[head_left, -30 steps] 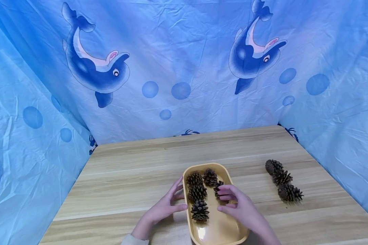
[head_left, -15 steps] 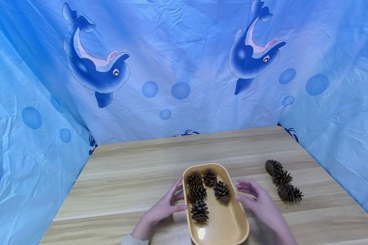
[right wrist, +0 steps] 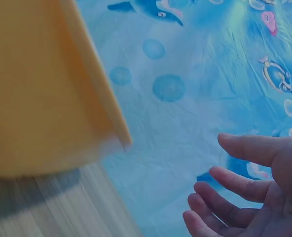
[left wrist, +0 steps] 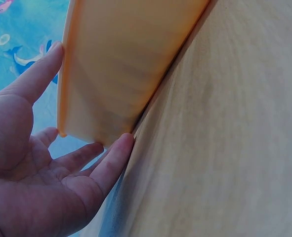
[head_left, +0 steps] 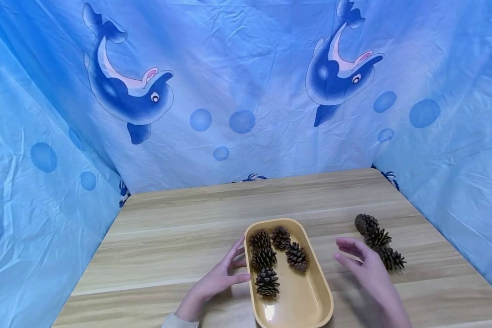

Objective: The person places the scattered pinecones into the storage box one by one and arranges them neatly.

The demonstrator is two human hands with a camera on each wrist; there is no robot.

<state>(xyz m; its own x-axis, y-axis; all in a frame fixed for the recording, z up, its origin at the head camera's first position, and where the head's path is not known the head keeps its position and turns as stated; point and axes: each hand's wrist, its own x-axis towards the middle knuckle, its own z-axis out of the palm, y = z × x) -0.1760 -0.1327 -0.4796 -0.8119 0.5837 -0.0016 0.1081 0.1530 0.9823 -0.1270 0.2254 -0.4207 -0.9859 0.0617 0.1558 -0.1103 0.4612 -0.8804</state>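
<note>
The tray (head_left: 295, 300) appears to be moulded from smooth plastic; a bright highlight is thrown back by its glossy floor, while a softer sheen is shown on the outer wall. The pine cones (head_left: 267, 282) are covered in rough, woody scales, matt throughout. The worktop (head_left: 168, 237) is finished in smooth wood grain, whether solid or laminate cannot be told. The backdrop (head_left: 246, 54) is formed of thin printed cloth, creased and faintly shiny. The sleeve (head_left: 180, 321) seems to be made of matt cloth.
</note>
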